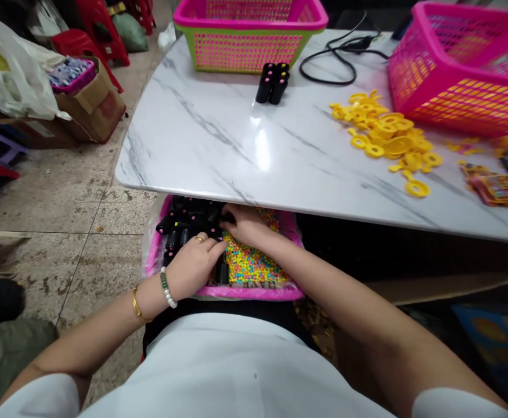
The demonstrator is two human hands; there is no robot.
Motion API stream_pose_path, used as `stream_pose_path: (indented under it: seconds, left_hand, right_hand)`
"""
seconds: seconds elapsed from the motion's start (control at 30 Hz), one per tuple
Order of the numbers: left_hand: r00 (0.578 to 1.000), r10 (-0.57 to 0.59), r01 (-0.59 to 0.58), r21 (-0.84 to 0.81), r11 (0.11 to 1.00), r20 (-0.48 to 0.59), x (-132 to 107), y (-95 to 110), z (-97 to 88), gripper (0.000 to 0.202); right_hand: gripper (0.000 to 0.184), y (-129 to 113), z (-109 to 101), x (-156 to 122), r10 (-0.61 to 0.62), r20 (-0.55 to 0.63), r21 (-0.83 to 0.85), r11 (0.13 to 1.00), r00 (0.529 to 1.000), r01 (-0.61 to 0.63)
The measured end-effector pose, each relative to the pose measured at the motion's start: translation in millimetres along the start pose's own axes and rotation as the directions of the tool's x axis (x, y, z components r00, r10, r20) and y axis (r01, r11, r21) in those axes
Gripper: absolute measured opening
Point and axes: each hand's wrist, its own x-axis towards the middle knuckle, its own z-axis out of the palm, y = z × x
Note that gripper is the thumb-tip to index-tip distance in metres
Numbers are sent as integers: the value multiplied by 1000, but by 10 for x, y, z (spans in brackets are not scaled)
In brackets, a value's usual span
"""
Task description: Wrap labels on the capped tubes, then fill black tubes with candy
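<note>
Below the table's front edge, a pink basket (298,290) lined with clear plastic rests at my lap. Small multicoloured beads (254,264) fill its right part, and several short black tubes (184,220) lie on the left, some with a pink or yellow bead at the end. My right hand (245,225) reaches in with its fingers closed around a dark piece that looks like one of the tubes. Beside it, my left hand (196,261) is bent over the tubes, thumb and fingers drawn together; what is between its fingertips is hidden. One black tube (222,271) lies just under it.
On the marble-patterned table (219,133) stand a group of black tubes (273,84), a pink-green basket (245,49) and a pink basket (458,75). Yellow plastic pieces (388,136) are heaped nearby, with a black cable (341,58) behind. Boxes (92,107) and red stools (101,29) occupy the floor leftward.
</note>
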Motion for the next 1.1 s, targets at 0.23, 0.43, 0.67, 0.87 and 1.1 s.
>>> stream_pose_path:
  seconds: [0.23,0.43,0.67,0.87,1.1]
  left_hand:
    - [958,-287,143,-834,533,-19,-28,33,-45,33]
    - [900,-303,323,-946,-19,314,121,201,25,57]
    - [990,-136,143,-410,901,46,311,196,173,41]
    - [971,108,-147,174,974,214,409,220,81,54]
    - [925,322,-369,268,890,204,563,178,116,34]
  right_hand:
    - [22,70,32,194,99,35,87,991,994,-102]
    - [45,219,-213,-221,-16,54,231,973,998,4]
    - [37,400,-327,-868,-78,199,-80,992,977,95]
    - [34,370,-341,-912,-77,232,-174,977,970,120]
    - [33,477,-358,-955,-108,228,-148,978,968,144]
